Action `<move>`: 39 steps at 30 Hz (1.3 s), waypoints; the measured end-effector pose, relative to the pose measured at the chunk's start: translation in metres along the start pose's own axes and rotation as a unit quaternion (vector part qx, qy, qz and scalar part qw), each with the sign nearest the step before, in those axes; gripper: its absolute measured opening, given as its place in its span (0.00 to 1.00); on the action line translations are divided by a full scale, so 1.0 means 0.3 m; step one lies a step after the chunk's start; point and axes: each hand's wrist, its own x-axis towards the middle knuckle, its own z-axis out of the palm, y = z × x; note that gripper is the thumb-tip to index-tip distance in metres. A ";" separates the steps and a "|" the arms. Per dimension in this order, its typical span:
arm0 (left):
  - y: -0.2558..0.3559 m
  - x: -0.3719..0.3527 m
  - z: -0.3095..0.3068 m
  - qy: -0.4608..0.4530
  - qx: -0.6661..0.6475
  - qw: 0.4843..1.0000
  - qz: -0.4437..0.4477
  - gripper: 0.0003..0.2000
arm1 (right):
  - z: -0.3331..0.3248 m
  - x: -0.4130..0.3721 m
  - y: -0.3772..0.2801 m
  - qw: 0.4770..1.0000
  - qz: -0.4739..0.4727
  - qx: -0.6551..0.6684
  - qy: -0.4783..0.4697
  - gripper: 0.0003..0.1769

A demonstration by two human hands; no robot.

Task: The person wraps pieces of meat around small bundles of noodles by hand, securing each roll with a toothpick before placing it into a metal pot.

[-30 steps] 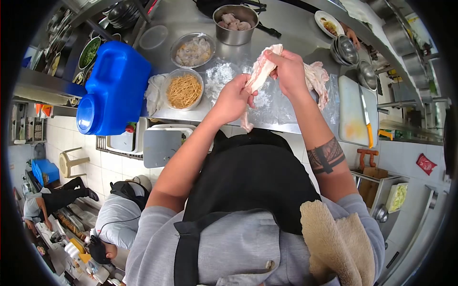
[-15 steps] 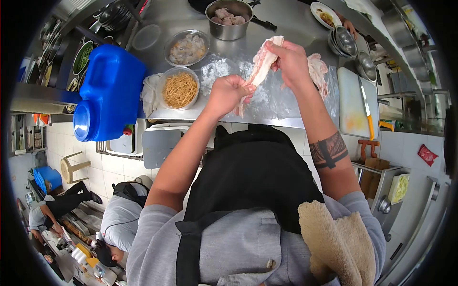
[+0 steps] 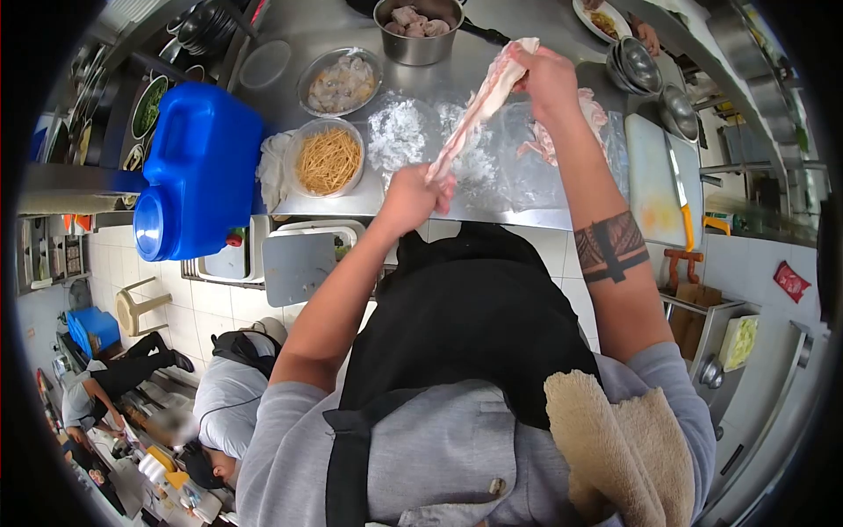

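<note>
A long strip of raw, fatty meat (image 3: 479,110) is stretched at a slant above the steel table. Its lower left end is pinched in my left hand (image 3: 414,200); its upper right end is gripped by my right hand (image 3: 546,81), close to the top of the strip. Below it, white flour (image 3: 397,132) lies scattered on the tabletop. More raw meat (image 3: 590,112) rests on a plastic sheet (image 3: 540,180), partly hidden behind my right forearm.
Left of the flour stand a tub of thin wooden sticks (image 3: 328,163), a bowl of shrimp (image 3: 341,81) and a blue jug (image 3: 198,167). A pot of meat (image 3: 420,46) is behind. At right, a knife (image 3: 679,189) lies on a cutting board (image 3: 648,167). Two people work at lower left.
My hands have moved apart, right hand up and to the right, left hand down and to the left. The meat strip between them is now pulled longer and straighter.
</note>
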 end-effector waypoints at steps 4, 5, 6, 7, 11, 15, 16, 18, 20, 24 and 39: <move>-0.143 -0.069 0.002 -0.029 -0.085 0.995 -0.038 0.14 | -0.032 0.072 -0.012 0.999 0.019 -0.027 -0.008 0.10; -0.162 -0.084 0.006 0.006 -0.018 1.000 0.012 0.15 | -0.028 0.076 -0.011 0.999 0.022 -0.029 -0.011 0.10; -0.149 -0.099 0.015 0.043 0.048 0.996 0.061 0.17 | -0.015 0.071 -0.013 0.998 0.037 -0.041 -0.032 0.10; -0.132 -0.102 0.017 0.048 0.043 0.996 0.059 0.17 | -0.002 0.065 -0.016 0.996 0.052 -0.053 -0.056 0.11; 0.024 -0.070 0.002 0.162 0.177 0.957 0.164 0.21 | 0.029 0.035 -0.076 0.991 0.030 -0.103 -0.075 0.12; 0.177 0.046 0.016 0.278 0.270 0.854 0.347 0.27 | 0.043 0.016 -0.143 0.977 0.029 -0.103 -0.183 0.13; 0.170 0.083 -0.003 0.284 0.268 0.853 0.346 0.27 | 0.046 0.018 -0.150 0.972 0.045 -0.079 -0.215 0.14; 0.136 0.137 -0.035 0.075 0.101 0.962 0.243 0.23 | 0.062 0.037 -0.126 0.970 0.056 -0.068 -0.225 0.14; 0.103 0.127 -0.034 0.061 0.044 0.984 0.164 0.18 | 0.081 0.070 -0.062 0.968 0.069 -0.054 -0.235 0.15; -0.029 0.079 0.008 0.094 -0.044 0.994 0.035 0.11 | 0.128 0.176 0.192 0.968 0.070 -0.114 -0.212 0.12; -0.129 0.068 0.129 0.266 0.211 0.939 -0.051 0.17 | 0.255 0.282 0.630 0.862 -0.228 -0.400 -0.211 0.13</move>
